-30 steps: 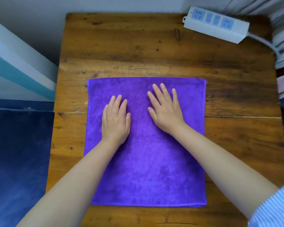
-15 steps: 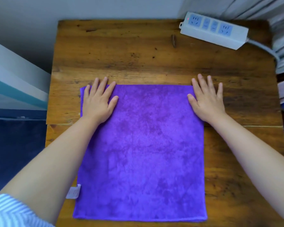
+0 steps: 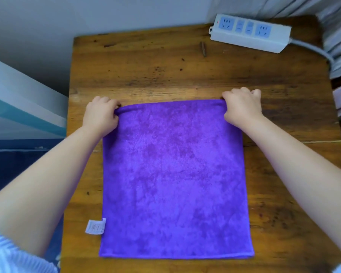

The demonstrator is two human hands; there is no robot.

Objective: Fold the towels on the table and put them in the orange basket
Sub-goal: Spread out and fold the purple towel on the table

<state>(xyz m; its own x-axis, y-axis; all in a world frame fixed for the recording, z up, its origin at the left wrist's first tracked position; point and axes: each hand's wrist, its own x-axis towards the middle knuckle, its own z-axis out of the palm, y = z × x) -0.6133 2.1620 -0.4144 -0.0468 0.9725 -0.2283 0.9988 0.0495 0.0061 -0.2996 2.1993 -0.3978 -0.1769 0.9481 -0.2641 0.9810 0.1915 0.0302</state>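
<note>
Table (image 3: pixel 165 71): hands' grip pinches towel (image 3: pixel 175 174) far corners.

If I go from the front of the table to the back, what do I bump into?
White label → purple towel → left hand and right hand gripping its far corners → bare wooden table → power strip.

- A white power strip (image 3: pixel 250 35) lies at the far right corner of the wooden tabletop (image 3: pixel 165 71), set at a slant, with blue-faced sockets along its top and a small red light at its left end.
- A grey cable (image 3: pixel 313 51) runs from the strip's right end and off the tabletop's right edge.
- Pale striped fabric (image 3: pixel 339 32) hangs beyond the far right corner.
- A small dark mark (image 3: pixel 203 48) sits in the wood just left of the strip.
- To the left, a white and teal band (image 3: pixel 24 115) runs slantwise over a dark blue surface (image 3: pixel 18 170).
</note>
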